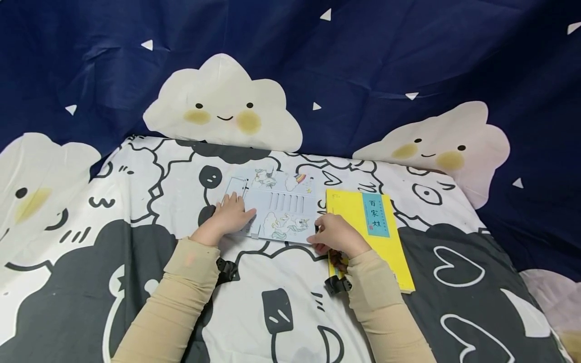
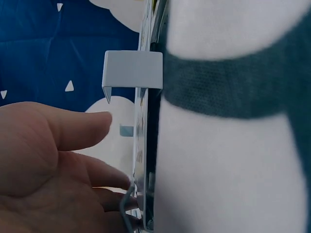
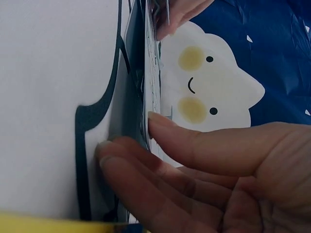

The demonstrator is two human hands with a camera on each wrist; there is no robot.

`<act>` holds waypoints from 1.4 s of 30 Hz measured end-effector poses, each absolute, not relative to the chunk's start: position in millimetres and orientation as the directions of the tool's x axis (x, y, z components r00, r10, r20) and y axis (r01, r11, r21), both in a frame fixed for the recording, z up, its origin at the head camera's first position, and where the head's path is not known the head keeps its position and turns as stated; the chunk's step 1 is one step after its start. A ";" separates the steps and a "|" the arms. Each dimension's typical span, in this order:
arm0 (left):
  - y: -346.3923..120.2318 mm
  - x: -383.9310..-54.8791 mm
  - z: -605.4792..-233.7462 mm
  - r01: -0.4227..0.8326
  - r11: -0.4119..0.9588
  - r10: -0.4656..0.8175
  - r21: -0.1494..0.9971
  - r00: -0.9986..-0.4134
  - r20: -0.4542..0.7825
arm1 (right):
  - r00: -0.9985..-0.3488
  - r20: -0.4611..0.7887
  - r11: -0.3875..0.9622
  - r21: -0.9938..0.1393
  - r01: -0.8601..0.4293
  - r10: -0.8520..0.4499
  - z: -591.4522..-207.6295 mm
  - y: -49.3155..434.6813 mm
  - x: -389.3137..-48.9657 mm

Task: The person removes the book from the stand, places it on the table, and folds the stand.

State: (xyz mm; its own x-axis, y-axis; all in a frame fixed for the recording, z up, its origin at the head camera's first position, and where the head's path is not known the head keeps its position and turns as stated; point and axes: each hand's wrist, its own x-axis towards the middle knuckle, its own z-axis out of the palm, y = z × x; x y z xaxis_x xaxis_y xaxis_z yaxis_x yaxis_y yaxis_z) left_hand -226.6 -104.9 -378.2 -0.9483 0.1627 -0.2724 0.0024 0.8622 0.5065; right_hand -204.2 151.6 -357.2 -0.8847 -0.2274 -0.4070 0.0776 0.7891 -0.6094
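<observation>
A pale blue book stand (image 1: 283, 189) with unicorn and rainbow prints and a row of slots lies on the patterned cloth. My left hand (image 1: 231, 216) rests on its left part, fingers extended. In the left wrist view, the fingertips touch the stand near a bent wire piece (image 2: 126, 208), while the thumb is apart from the folded tab (image 2: 133, 70). At the lower right corner, my right hand (image 1: 339, 234) pinches the stand's edge, thumb on top and fingers underneath. The right wrist view shows the stand (image 3: 151, 77) edge-on, slightly above the cloth there.
A yellow book (image 1: 347, 201) with a blue title label lies just right of the stand, partly under my right hand and wrist. The cloth (image 1: 254, 272) has black-and-white cartoon drawings. Behind it hangs a dark blue sheet (image 1: 345, 60) with smiling clouds.
</observation>
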 end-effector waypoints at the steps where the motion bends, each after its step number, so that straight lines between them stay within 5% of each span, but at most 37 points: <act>1: -105.2 -226.3 -377.7 0.012 0.871 0.170 0.491 -0.945 -0.279 | -0.885 -0.406 0.790 -0.609 0.074 -0.229 -357.1 151.5 -204.2; 18: -119.3 -225.2 -373.8 0.171 0.845 0.357 0.506 -0.886 -0.297 | -0.878 -0.417 0.787 -0.612 0.080 -0.235 -357.7 152.7 -204.3; 42: -115.3 -220.5 -373.8 0.188 0.883 0.337 0.430 -0.891 -0.303 | -0.876 -0.421 0.781 -0.618 0.086 -0.237 -357.6 153.0 -204.2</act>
